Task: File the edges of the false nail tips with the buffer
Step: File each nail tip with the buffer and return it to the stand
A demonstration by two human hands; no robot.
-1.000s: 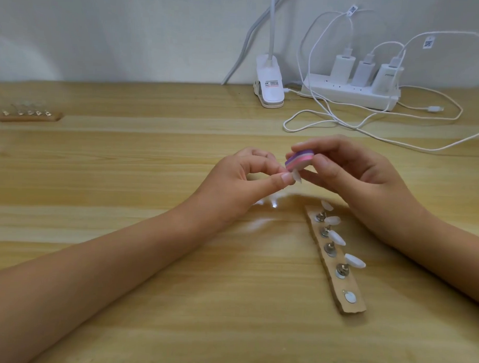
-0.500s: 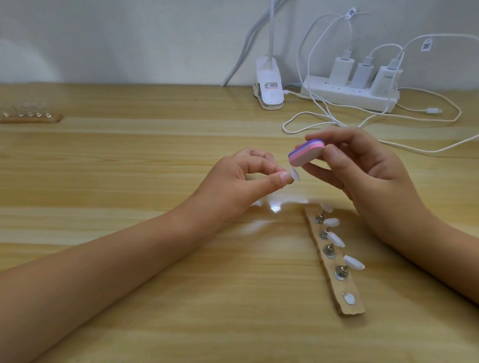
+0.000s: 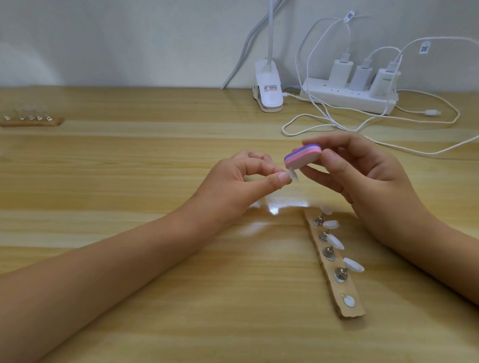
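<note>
My left hand (image 3: 241,178) pinches a small white false nail tip (image 3: 104,169) between thumb and forefinger above the wooden table (image 3: 122,231). My right hand (image 3: 360,180) grips a pink and purple layered buffer block (image 3: 383,161); its lower pink edge touches the top of the pinched tip. Below the hands lies a cardboard strip (image 3: 335,279) with metal studs, several of them carrying white nail tips (image 3: 352,264). The nearest stud on the strip is bare.
A second strip with clear tips (image 3: 28,119) sits at the far left. At the back stand a white clip lamp base (image 3: 268,90) and a power strip (image 3: 350,97) with three chargers; white cables (image 3: 370,131) loop across the table behind my right hand.
The buffer lifted slightly off the tip, then came back down onto it, now tilted with its flat pink face toward me. My left hand has barely moved.
</note>
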